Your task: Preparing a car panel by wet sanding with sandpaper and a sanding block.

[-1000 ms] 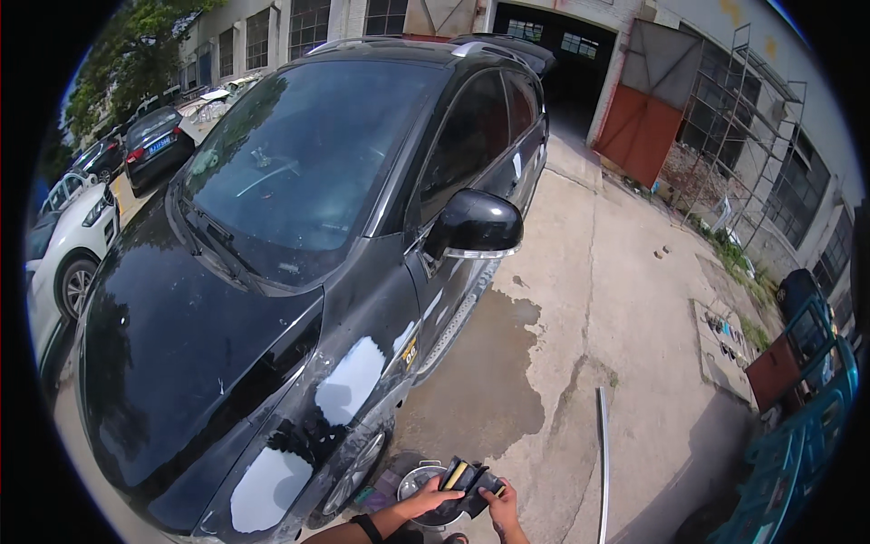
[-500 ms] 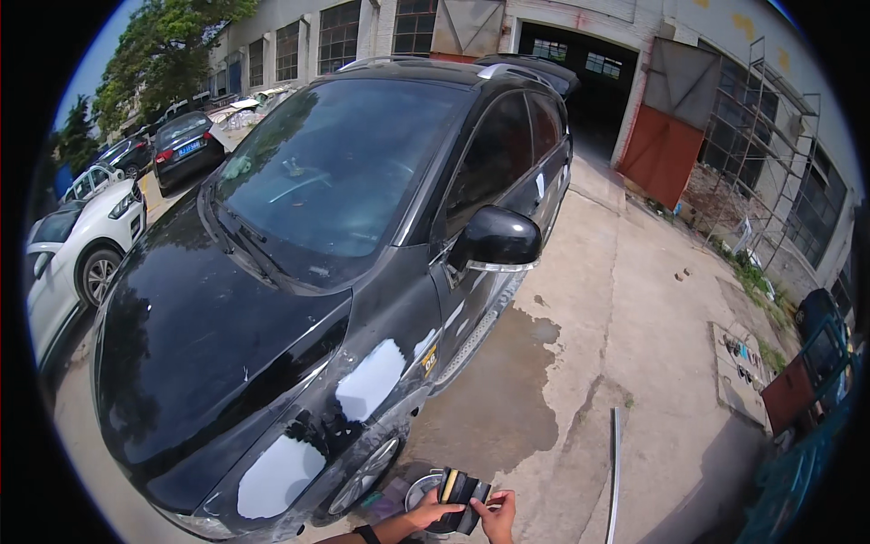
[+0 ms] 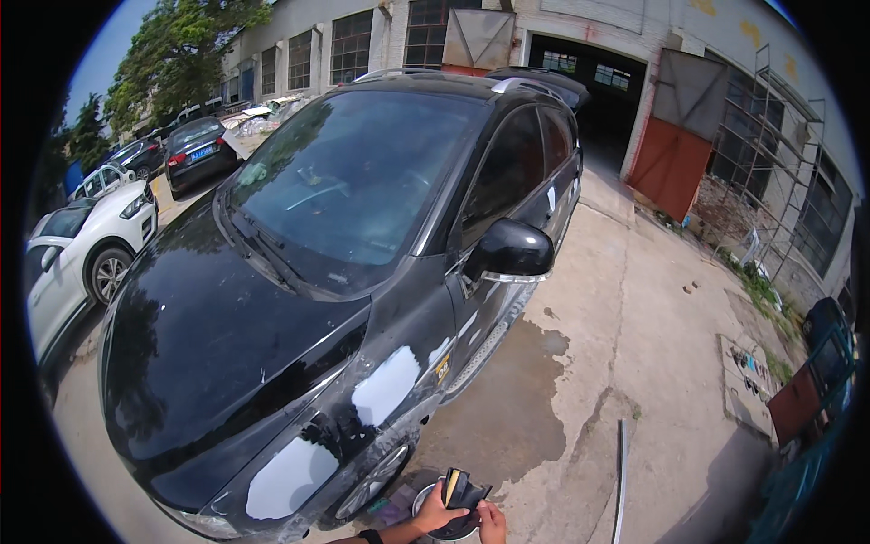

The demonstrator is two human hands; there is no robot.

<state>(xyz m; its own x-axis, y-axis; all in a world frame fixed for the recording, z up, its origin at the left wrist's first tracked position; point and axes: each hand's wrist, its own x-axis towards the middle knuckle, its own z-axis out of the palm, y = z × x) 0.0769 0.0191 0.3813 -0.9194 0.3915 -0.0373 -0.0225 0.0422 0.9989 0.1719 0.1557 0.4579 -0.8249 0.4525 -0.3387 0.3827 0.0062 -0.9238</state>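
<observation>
At the lower edge, my left hand (image 3: 435, 513) is closed on a black sanding block (image 3: 457, 483) with a tan strip along its side. A dark sheet that looks like sandpaper (image 3: 473, 498) lies against the block. My right hand (image 3: 491, 522) pinches the sheet's right edge. Both hands are over a round metal bucket (image 3: 419, 501), partly hidden beneath them. Beside them stands a black car (image 3: 227, 363) with smooth pale grey filler patches on its front fender (image 3: 388, 385) and near its front corner (image 3: 292, 478).
Wet concrete (image 3: 507, 399) spreads beside the car's front wheel (image 3: 373, 485). A long metal strip (image 3: 622, 480) lies on the ground to the right. A purple item (image 3: 391, 508) sits by the bucket. The side mirror (image 3: 509, 249) juts out. A white car (image 3: 91, 245) is parked at left.
The dark sheet stood wider across the block earlier and now looks more folded in. My right hand has moved slightly lower. The whole view has shifted a little.
</observation>
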